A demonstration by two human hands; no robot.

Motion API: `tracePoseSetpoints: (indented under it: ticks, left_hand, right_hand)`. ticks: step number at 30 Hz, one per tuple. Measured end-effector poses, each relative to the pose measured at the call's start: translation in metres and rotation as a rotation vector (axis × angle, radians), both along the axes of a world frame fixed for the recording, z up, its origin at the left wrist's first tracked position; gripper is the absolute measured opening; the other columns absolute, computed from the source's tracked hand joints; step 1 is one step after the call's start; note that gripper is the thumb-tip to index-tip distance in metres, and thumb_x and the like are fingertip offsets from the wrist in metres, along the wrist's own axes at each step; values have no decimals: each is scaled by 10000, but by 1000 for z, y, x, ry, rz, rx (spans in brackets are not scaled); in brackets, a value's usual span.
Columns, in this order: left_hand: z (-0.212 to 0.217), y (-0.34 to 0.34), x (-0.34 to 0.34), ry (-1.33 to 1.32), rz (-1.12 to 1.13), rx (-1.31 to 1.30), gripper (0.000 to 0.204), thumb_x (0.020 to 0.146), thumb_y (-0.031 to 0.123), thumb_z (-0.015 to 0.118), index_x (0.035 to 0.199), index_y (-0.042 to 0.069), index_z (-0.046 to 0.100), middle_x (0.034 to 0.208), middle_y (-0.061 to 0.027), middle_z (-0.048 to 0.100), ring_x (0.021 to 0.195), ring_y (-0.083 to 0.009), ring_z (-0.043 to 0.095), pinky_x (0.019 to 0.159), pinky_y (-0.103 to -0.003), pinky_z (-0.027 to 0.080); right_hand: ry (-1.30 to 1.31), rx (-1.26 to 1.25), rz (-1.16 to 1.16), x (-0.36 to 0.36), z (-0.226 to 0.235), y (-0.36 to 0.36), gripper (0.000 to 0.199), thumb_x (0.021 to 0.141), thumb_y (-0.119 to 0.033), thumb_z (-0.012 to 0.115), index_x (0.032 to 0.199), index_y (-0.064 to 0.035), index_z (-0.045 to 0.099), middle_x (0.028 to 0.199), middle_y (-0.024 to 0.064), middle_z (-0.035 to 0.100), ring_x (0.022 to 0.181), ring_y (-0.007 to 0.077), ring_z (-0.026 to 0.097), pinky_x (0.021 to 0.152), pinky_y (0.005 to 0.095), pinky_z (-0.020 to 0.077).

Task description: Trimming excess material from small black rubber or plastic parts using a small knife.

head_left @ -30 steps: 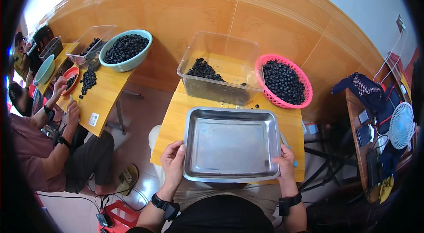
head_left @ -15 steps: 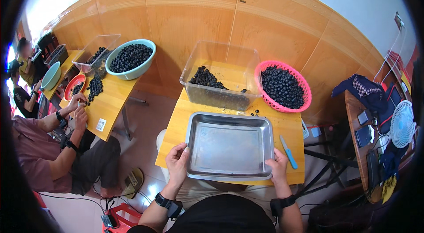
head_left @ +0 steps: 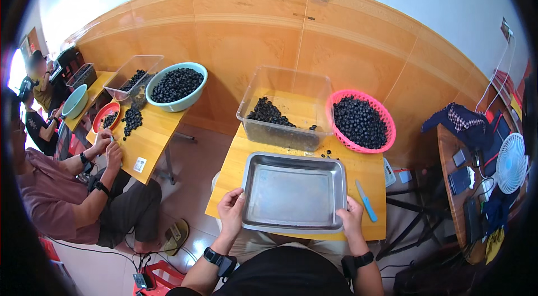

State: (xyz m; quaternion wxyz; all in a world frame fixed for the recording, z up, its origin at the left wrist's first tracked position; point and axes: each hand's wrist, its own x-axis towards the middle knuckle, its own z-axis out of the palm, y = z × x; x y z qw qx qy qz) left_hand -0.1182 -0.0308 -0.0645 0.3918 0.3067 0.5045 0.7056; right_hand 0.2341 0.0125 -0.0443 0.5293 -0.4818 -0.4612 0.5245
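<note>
Tray (head_left: 295, 192), lower centre: left hand (head_left: 230, 212) and right hand (head_left: 351, 218) pinch its side rims, fingers nearly closed; lift evenly, clear of the knife (head_left: 366, 202), lower right.

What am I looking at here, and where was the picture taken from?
No robot here: these are a person's own bare hands, seen from a camera worn on the head, looking down. Its wide lens bends straight edges. The left hand and right hand hold opposite sides of a rectangular metal tray. On the yellow wooden table, beyond the tray, sit a clear plastic bin and a pink basket, both containing dark round pieces. A blue-handled knife lies right of the tray.
</note>
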Motion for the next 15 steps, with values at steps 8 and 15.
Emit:
tracePoseSetpoints:
  ticks: [8, 15]
  left_hand:
    - [-4, 2, 0, 46, 20, -21, 188, 999, 60, 682, 1167, -23, 703, 1023, -3, 696, 894, -70, 623, 816, -222, 501]
    - [1, 3, 1, 33, 29, -23, 171, 993, 61, 687, 1140, -23, 709, 999, -1, 691, 874, -72, 615, 792, -220, 489]
  right_hand:
    - [-12, 17, 4, 2, -7, 0, 494, 793, 81, 592, 1284, 128, 627, 1050, 85, 730, 899, 117, 687, 803, 251, 539]
    - [14, 41, 8, 3, -11, 1, 460, 799, 80, 595, 1255, 121, 637, 1031, 79, 737, 886, 112, 685, 796, 260, 540]
